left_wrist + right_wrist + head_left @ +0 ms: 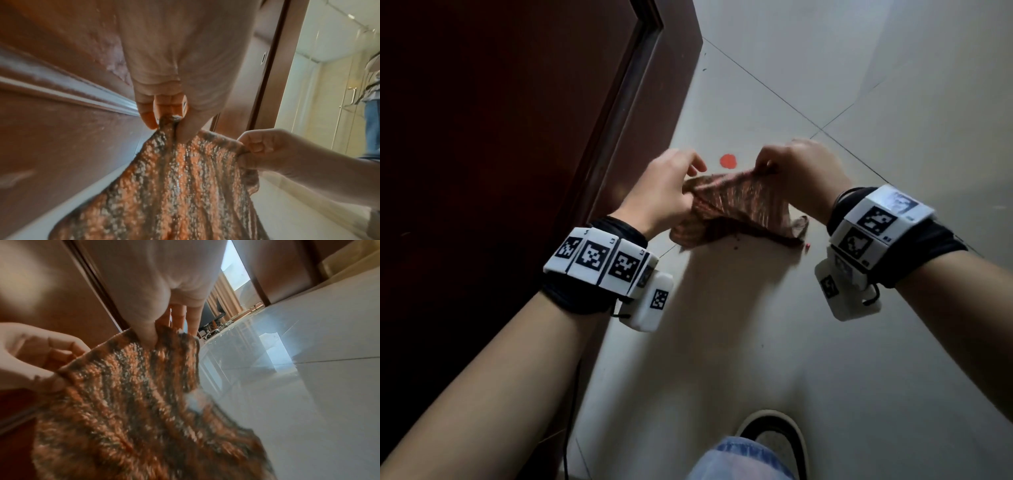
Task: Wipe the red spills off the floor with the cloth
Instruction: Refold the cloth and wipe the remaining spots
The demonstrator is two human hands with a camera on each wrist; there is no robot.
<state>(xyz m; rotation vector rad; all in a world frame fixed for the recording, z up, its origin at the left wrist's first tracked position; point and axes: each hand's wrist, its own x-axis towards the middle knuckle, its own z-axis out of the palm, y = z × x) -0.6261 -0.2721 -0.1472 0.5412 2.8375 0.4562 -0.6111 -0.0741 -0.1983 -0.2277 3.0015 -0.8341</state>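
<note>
A striped orange-and-grey cloth (736, 209) hangs stretched between both hands above the pale tiled floor. My left hand (671, 185) pinches its left top corner between thumb and fingers, and my right hand (791, 168) pinches the right top corner. The left wrist view shows the cloth (174, 186) gathered under my left hand (170, 123), with the right hand (252, 149) gripping its other edge. From the right wrist, the cloth (133, 402) drapes below my right hand (156, 335). A round red spill (728, 160) lies on the floor just beyond the cloth. A tiny red speck (808, 245) sits by the cloth's lower right corner.
A dark red-brown door (500, 154) and its frame fill the left side, close to my left hand. Grout lines cross the floor (893, 102) ahead. My shoe (774, 435) and a jeans-clad knee (739, 462) are at the bottom centre. Small dark crumbs (738, 240) lie under the cloth.
</note>
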